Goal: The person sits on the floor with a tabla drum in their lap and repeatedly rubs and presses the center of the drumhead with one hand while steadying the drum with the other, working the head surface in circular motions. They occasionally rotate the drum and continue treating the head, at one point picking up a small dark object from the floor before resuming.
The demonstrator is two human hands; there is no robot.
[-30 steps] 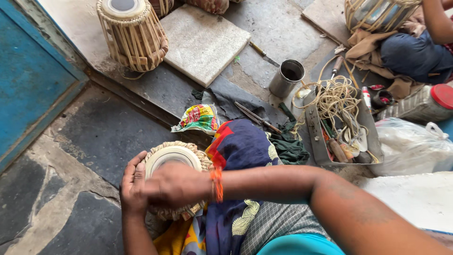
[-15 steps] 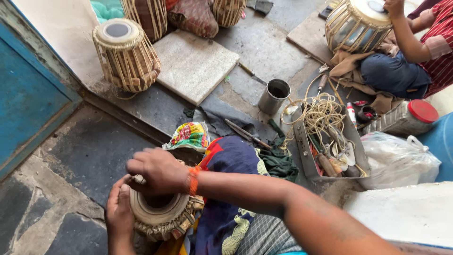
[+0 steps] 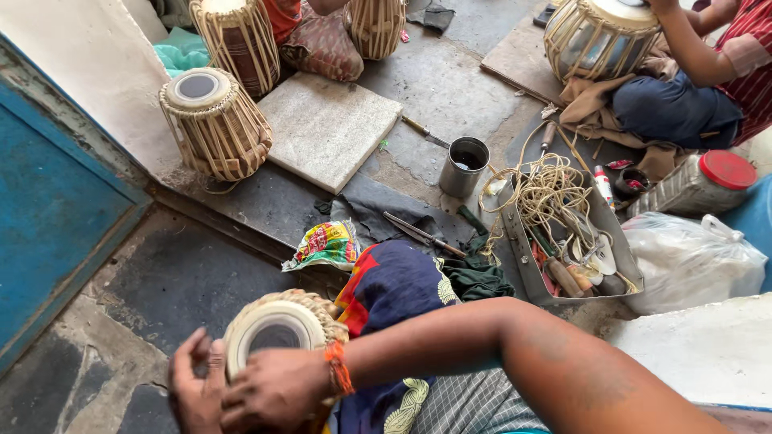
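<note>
Head view, looking down. Low in frame, a small drum (image 3: 277, 333) with a pale skin and dark centre, tilted toward the camera, resting against a dark patterned cloth (image 3: 394, 285) over the lap. Left hand (image 3: 195, 390) cupped against the drum's left rim, fingers spread and pressed on the lacing. Right hand (image 3: 277, 388) curled over the near rim, gripping it, an orange thread band (image 3: 339, 368) on the wrist; forearm stretching in from the right. Both hands thus closed on the drum, neither free.

Beside the cloth, a crumpled printed wrapper (image 3: 326, 243) on the stone floor (image 3: 177, 281). Further up, a square stone slab (image 3: 330, 128), with a laced drum (image 3: 215, 120) standing upright just left of it. Two more laced drums (image 3: 241, 36) and (image 3: 376, 26) near the top edge. A metal cup (image 3: 465, 165) standing right of the slab, dark inside. A metal tray (image 3: 531, 265) at right, holding coiled cord (image 3: 547, 193) and small tools. A clear plastic bag (image 3: 691, 261) just beside the tray, and a jar with a red lid (image 3: 700, 181) lying on its side above it.

Top right, another person (image 3: 691, 96) seated on the floor, an arm laid on a large metal drum (image 3: 599, 36). Blue door (image 3: 48, 209) along the left edge.
</note>
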